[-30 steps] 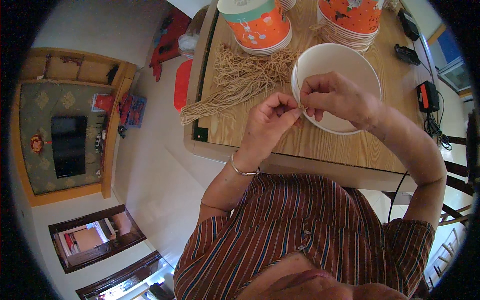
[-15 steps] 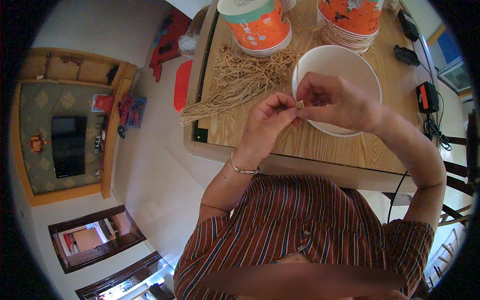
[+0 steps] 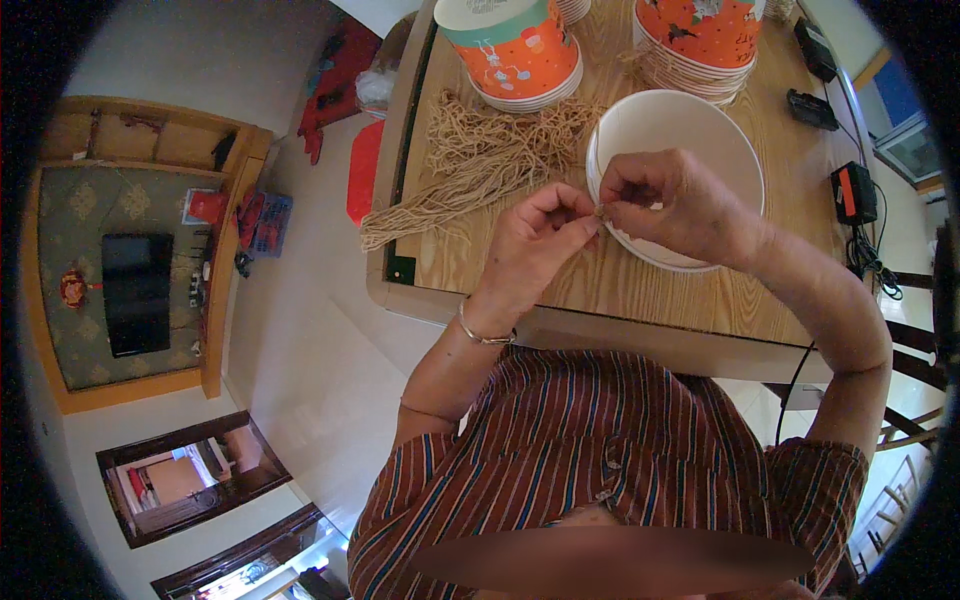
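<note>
- A small bit of tan twine (image 3: 600,212) is held near the centre of the frame, where the fingertips of the left hand (image 3: 522,248) and the right hand (image 3: 685,212) are brought together.
- The step in hand is judged to be fine finger work on the twine, perhaps twisting or knotting; whether a knot is formed cannot be told, as most of the bit is covered.
- For the next move, a firm pinch on the left and small, careful fingertip motion on the right seem to be called for.
- By the left grip, the twine is pinched between thumb and forefinger; by the right grip, it is pinched from the other side, so it lies right between the two.
- The left rim of a white paper tub (image 3: 705,125) is seen just behind the fingertips; contact cannot be judged.
- On the wood-grained bench (image 3: 445,275), a loose tan twine bundle (image 3: 500,160) is spread left of the tub, below an orange-and-green paper tub (image 3: 520,65) at upper centre.
</note>
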Demonstrator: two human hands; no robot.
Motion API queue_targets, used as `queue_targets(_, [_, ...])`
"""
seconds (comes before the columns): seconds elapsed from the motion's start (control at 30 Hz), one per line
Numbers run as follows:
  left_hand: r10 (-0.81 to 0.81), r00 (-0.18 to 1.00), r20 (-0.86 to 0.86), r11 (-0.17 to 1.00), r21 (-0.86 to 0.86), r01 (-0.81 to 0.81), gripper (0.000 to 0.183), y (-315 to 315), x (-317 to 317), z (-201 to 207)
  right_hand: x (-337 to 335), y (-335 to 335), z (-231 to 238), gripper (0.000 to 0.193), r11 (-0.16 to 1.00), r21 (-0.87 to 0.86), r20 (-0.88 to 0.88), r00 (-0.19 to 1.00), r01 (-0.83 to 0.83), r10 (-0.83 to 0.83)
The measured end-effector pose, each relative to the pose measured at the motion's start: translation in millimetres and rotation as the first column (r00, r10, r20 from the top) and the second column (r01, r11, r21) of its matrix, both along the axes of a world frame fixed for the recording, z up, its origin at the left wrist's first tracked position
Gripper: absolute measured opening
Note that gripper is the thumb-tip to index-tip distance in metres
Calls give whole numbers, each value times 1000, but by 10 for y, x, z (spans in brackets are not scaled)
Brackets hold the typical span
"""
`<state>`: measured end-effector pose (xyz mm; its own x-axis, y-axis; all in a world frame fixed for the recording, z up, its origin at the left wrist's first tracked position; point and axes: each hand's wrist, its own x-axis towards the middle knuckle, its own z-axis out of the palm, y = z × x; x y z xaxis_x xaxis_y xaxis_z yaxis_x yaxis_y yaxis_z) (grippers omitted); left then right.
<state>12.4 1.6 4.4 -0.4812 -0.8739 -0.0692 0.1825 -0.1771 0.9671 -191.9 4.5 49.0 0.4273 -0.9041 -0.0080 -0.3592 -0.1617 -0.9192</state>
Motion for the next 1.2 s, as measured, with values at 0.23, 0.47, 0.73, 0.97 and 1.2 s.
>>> queue_targets(0.23, [-41,999,16,999,-7,41,8,-32,25,7,-39,-89,30,8,959,276,109,993,-69,41])
queue_targets(0.47, [-26,997,79,999,-43,29,8,-13,3,80,-48,-105,0,9,934,344,184,982,-95,32])
queue_targets(0.73, [27,993,112,991,-130,-12,9,30,-71,111,-37,-95,20,8,929,360,184,983,-81,15])
queue_targets(0.97, [10,997,75,996,-84,-4,11,34,-69,140,-39,-91,62,11,933,351,192,981,-78,10])
queue_targets(1.2, [-8,998,61,997,-70,13,13,30,-46,149,-40,-98,60,11,924,376,180,984,-70,2])
